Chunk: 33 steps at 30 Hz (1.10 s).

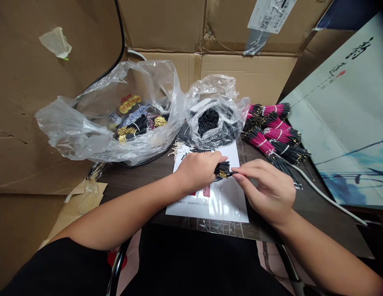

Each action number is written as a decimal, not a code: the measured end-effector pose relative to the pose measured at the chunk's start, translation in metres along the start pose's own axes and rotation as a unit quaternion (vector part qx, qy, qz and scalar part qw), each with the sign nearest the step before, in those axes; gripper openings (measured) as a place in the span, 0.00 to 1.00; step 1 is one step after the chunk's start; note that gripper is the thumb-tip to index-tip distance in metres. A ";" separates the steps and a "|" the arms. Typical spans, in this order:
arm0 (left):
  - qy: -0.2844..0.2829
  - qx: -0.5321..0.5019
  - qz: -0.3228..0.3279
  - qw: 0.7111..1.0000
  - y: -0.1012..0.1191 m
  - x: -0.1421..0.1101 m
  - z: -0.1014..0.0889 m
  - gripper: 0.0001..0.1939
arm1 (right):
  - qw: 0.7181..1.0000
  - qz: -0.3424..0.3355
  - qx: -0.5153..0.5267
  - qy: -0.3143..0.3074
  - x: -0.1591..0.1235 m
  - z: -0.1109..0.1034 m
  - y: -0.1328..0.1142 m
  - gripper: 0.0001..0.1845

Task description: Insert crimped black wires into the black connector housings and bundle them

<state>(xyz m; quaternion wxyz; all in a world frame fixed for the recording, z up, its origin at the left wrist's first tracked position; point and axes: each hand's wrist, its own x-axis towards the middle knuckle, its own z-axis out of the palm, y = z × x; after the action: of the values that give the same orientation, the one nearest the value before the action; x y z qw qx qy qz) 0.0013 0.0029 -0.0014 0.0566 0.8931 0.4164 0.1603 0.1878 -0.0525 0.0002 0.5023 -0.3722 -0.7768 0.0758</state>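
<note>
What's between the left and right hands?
In the head view, a small bundle of black wires with gold pin ends, held in the left hand, its tips reaching the right hand.

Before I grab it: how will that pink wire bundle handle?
The pink wire bundle probably feels light and floppy: its thin black ends fan out. The white tie should hold the middle; it may snag the touching bundles.

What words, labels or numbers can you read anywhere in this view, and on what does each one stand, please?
"DRS-206DC-E", with the rest unclear, printed on the white sheet.
Black brush calligraphy with a red seal on the pale poster: too stylised and small to read.
White sticker on the cardboard: too small to read.
Yellow label and blue label inside the plastic bag: too blurred to read.
</note>
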 end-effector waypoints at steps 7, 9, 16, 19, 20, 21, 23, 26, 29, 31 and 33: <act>-0.018 -0.055 0.011 0.998 0.000 0.000 -0.001 0.10 | 0.998 0.027 0.048 0.020 0.001 0.002 0.000 0.15; -0.014 -0.095 0.014 0.995 0.000 -0.001 -0.001 0.09 | 0.998 0.024 0.050 0.029 0.000 0.002 -0.001 0.16; -0.017 -0.328 0.047 0.944 0.003 -0.003 -0.004 0.10 | 0.996 0.025 0.018 0.089 0.000 0.002 0.002 0.15; -0.018 -0.392 0.049 0.918 0.007 -0.005 -0.009 0.15 | 0.996 0.034 0.008 0.087 0.000 0.003 0.002 0.14; -0.017 -0.403 0.048 0.914 0.008 -0.005 -0.010 0.16 | 0.996 0.035 0.009 0.084 0.001 0.003 0.002 0.14; -0.016 -0.409 0.046 0.911 0.009 -0.005 -0.012 0.16 | 0.996 0.037 0.012 0.079 0.001 0.004 0.002 0.14; -0.021 -0.417 0.047 0.908 0.011 -0.005 -0.013 0.17 | 0.997 0.041 0.020 0.059 0.001 0.005 0.002 0.14; -0.032 -0.426 0.048 0.903 0.012 -0.004 -0.014 0.18 | 0.998 0.049 0.031 0.032 0.001 0.006 0.002 0.14; -0.030 -0.426 0.058 0.902 0.011 -0.004 -0.013 0.16 | 0.997 0.052 0.048 0.023 0.001 0.006 0.003 0.14; -0.024 -0.424 0.068 0.903 0.010 -0.003 -0.011 0.16 | 0.997 0.050 0.065 0.006 0.001 0.004 0.005 0.13; -0.022 -0.420 0.076 0.904 0.009 -0.004 -0.010 0.15 | 0.996 0.045 0.071 -0.016 0.002 0.002 0.006 0.13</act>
<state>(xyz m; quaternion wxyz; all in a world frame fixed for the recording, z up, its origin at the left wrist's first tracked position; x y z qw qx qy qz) 0.0021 -0.0057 0.0090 0.4231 0.8190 0.2402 0.3042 0.1886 -0.0461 -0.0026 0.5108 -0.3691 -0.7600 0.1591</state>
